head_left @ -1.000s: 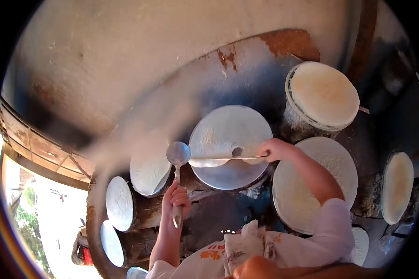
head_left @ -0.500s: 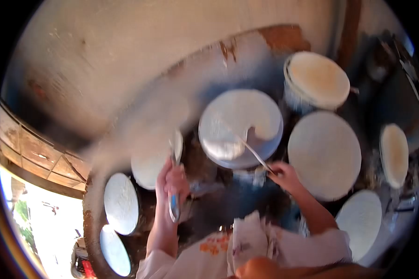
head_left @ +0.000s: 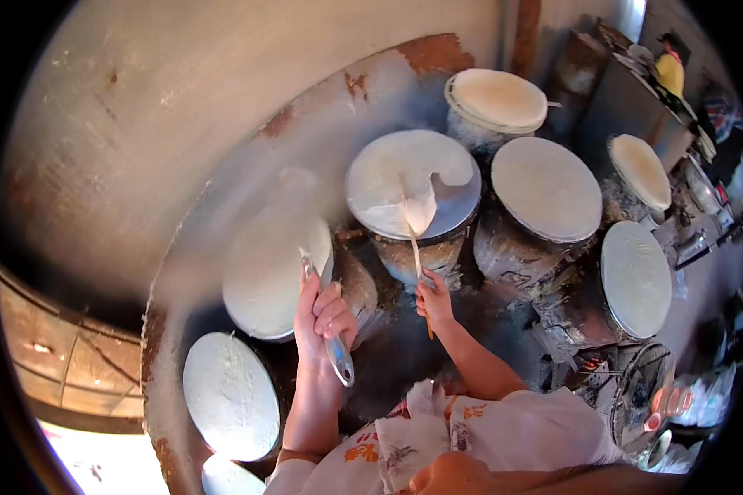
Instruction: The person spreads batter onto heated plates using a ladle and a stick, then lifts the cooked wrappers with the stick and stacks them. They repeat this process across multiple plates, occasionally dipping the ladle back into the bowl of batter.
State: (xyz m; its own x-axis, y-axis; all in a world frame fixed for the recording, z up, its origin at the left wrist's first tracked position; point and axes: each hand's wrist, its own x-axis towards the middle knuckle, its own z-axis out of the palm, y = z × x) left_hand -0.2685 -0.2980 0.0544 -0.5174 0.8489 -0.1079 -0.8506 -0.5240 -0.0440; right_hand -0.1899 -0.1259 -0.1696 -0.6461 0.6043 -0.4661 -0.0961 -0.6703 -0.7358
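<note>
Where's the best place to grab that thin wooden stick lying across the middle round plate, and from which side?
Take the wooden stick by its near end, below the plate's front rim, coming from the person's side. That end juts free of the plate, where the right hand already pinches it. The far end carries a thin white sheet draped over it, so it is probably best left alone.

Colours here are pretty washed out. The round griddle tops are pale white-grey, like the centre one (head_left: pixel 413 183), but the far one (head_left: pixel 497 99) and the far-right one (head_left: pixel 641 170) look tan-yellow. The ladle handle (head_left: pixel 336 356) is shiny silver, the stick (head_left: pixel 418 260) light wood. The cloth (head_left: pixel 425 437) is white with orange print. The wall (head_left: pixel 182 99) is beige with rusty brown patches.
</note>
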